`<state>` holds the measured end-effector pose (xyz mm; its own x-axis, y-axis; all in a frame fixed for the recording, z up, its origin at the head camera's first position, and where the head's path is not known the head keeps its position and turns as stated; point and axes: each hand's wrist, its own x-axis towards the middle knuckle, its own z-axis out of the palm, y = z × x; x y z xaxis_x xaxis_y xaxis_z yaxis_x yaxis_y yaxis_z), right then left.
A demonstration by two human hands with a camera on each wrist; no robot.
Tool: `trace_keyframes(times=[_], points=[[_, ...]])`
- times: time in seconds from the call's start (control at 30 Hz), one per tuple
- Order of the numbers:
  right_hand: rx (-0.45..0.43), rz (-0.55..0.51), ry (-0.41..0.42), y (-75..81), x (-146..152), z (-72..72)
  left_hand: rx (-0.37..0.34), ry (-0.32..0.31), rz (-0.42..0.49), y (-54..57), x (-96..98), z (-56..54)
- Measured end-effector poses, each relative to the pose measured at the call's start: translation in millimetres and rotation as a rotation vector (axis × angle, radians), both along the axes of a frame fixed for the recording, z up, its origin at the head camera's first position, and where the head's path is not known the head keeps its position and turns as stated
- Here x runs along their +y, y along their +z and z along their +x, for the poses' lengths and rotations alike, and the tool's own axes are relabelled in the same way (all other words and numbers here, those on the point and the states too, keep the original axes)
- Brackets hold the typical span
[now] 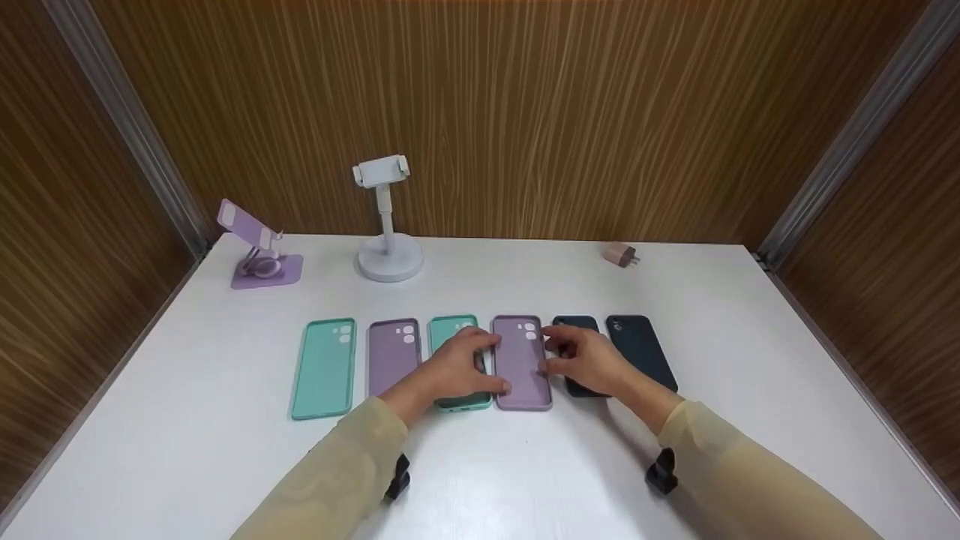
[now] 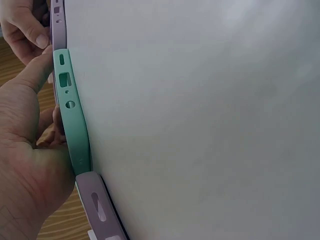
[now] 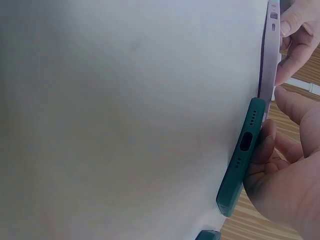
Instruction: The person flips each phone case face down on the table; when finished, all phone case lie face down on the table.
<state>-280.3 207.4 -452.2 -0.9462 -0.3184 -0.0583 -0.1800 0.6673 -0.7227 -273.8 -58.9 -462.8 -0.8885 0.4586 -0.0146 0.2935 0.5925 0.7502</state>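
Observation:
A purple phone case point(image 1: 523, 390) with camera cutouts lies in the row on the white table, between my hands. My left hand point(image 1: 454, 367) reaches over a mint-green phone case point(image 1: 446, 324) and holds the purple case's left edge, index finger near the top, thumb lower down. At its right edge my right hand point(image 1: 589, 360) holds it with thumb and bent index finger, over a dark green phone case point(image 1: 577, 321). In the left wrist view, the left thumb point(image 2: 37, 72) meets the purple case's end. The right wrist view shows the right hand point(image 3: 295, 165) behind the dark green case.
Left in the row lie a mint-green case point(image 1: 324, 367) and another purple case point(image 1: 391, 356); a second dark case point(image 1: 641, 349) ends it at the right. Behind stand a purple folding stand point(image 1: 262, 255), a white phone stand point(image 1: 390, 255) and a pink charger plug point(image 1: 619, 254).

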Motion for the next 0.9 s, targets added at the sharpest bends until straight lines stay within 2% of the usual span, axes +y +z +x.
trace_keyframes(times=[0.27,0.47,0.7,0.9], points=[[-0.02,-0.051,0.013,1.5,3,1.1,0.009,-0.012,0.011,-3.5,-0.4,-0.7],[-0.048,-0.154,0.022,6.2,4,4.1,0.024,-0.027,0.03,-3.9,0.3,-1.2],[-0.083,-0.276,0.012,13.4,4,8.7,0.02,-0.017,0.027,-1.0,-0.1,-1.8],[-0.147,-0.375,-0.039,12.1,1,9.4,0.018,-0.017,0.018,-0.8,-0.8,-1.5]])
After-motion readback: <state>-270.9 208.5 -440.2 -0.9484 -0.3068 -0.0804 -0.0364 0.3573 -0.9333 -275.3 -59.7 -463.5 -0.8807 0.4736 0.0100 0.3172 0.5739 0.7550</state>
